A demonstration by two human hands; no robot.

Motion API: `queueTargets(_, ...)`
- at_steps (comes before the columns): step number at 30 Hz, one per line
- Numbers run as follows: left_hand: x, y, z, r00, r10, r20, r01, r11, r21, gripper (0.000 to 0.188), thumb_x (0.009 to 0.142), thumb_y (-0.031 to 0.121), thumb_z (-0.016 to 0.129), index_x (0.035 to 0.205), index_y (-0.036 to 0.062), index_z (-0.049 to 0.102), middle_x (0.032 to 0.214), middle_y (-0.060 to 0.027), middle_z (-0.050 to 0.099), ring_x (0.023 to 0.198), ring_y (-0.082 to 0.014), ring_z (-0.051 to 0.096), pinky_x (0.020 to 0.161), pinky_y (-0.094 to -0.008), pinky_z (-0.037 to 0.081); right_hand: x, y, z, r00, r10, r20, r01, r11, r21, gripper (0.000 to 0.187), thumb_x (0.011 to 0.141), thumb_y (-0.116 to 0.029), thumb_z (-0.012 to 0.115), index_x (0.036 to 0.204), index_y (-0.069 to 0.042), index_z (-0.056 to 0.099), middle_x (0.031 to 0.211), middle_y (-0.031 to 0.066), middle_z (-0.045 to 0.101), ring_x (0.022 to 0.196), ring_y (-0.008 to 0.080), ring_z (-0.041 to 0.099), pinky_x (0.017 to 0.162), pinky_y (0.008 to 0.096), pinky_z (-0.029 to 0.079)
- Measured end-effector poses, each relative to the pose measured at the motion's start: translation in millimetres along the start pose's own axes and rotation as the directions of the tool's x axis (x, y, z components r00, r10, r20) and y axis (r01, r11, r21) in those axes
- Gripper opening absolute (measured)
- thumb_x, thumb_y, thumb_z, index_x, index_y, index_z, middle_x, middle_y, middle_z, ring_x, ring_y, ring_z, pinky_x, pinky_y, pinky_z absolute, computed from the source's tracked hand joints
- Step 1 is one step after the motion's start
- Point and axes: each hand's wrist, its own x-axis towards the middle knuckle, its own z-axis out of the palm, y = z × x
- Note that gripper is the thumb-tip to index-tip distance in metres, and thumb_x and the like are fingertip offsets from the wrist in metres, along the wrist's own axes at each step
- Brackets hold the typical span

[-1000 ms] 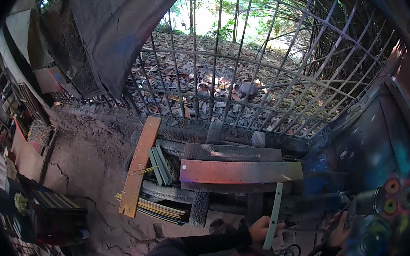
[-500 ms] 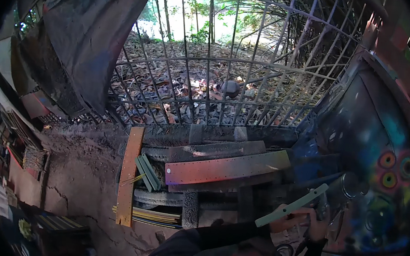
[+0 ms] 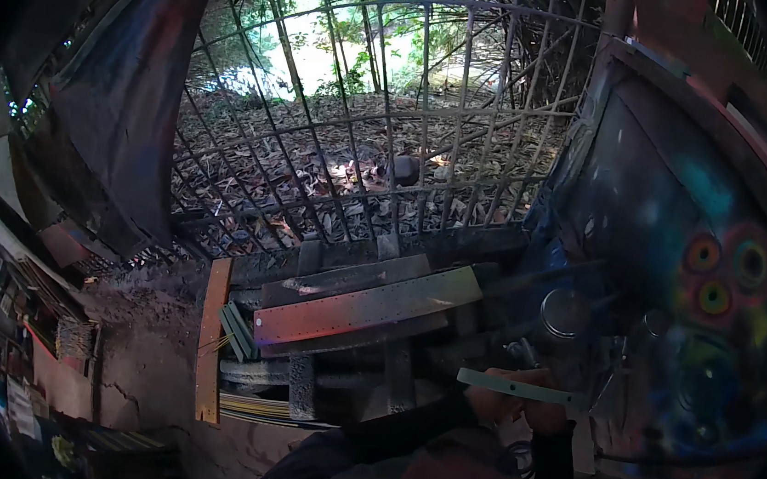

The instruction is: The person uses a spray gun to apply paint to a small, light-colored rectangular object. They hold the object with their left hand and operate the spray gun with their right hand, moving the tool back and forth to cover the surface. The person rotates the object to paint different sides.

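Near the lower right, my left hand is closed on a pale green flat strip with small holes, held almost level. Beside it, touching or nearly so, my right hand is closed round what looks like a spray gun, mostly hidden behind the strip and fingers. Just beyond the gun shows a round metallic lid, apparently its cup. Below the hands hangs a dark coiled hose, partly covered by my right sleeve.
A long board sprayed red to grey-green lies on a dark rack. Left of it are several green strips and an upright orange board. A barred fence stands behind; a paint-stained sheet rises at right.
The view has swung, shifting the scene left. My hands have moved closer together, and the green strip has turned from steeply slanted to nearly level. The lidded cup has come left with my right hand.
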Motion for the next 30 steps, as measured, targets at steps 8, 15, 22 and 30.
queueTargets(8, 41.6, 17.8, 19.4, 0.989, 0.147, -0.009, -0.142, 0.966, 0.215, 0.036, 0.084, 0.011, 0.056, 0.119, 0.0092, 0.058, 0.087, -0.0168, 0.064, 0.074, -0.0335, 0.064, 0.066, -0.0382, 0.052, -23.0, 56.9, -11.2, 0.875, 0.427, 0.226, -0.468, 0.867, 0.173, 0.028, 0.084, -0.019, 0.053, 0.104, 0.000, 0.055, 0.095, 0.0232, 0.060, 0.090, 0.0376, 0.061, 0.071, 0.0428, 0.049)
queueTargets(15, 64.8, 5.6, 31.8, 0.972, 0.234, -0.018, -0.226, 0.956, 0.188, 0.032, 0.082, 0.010, 0.061, 0.113, 0.0024, 0.062, 0.092, -0.0170, 0.066, 0.081, -0.0329, 0.066, 0.070, -0.0376, 0.053, -24.6, 79.9, -18.3, 0.939, 0.339, 0.053, -0.339, 0.894, 0.292, 0.026, 0.083, -0.017, 0.055, 0.101, 0.002, 0.055, 0.090, 0.0205, 0.062, 0.087, 0.0302, 0.063, 0.070, 0.0386, 0.049)
queueTargets(22, 79.0, 5.6, 40.5, 0.988, 0.142, 0.058, -0.150, 0.973, 0.177, 0.030, 0.083, 0.011, 0.062, 0.112, 0.0049, 0.063, 0.092, -0.0156, 0.067, 0.081, -0.0299, 0.067, 0.070, -0.0355, 0.053, -36.7, 87.9, -26.9, 0.936, 0.352, 0.023, -0.349, 0.911, 0.218, 0.042, 0.081, -0.025, 0.062, 0.113, 0.000, 0.051, 0.099, 0.0214, 0.059, 0.094, 0.0363, 0.060, 0.079, 0.0439, 0.048)
queueTargets(30, 73.0, 12.8, 54.2, 0.998, 0.019, -0.058, -0.011, 0.991, 0.135, 0.030, 0.083, 0.008, 0.063, 0.112, 0.0041, 0.061, 0.094, -0.0150, 0.067, 0.087, -0.0257, 0.068, 0.072, -0.0314, 0.052, -52.6, 97.9, -25.6, 0.934, 0.312, 0.176, -0.308, 0.950, -0.051, 0.034, 0.088, -0.030, 0.053, 0.109, -0.005, 0.055, 0.099, 0.0188, 0.059, 0.087, 0.0319, 0.061, 0.074, 0.0432, 0.049)
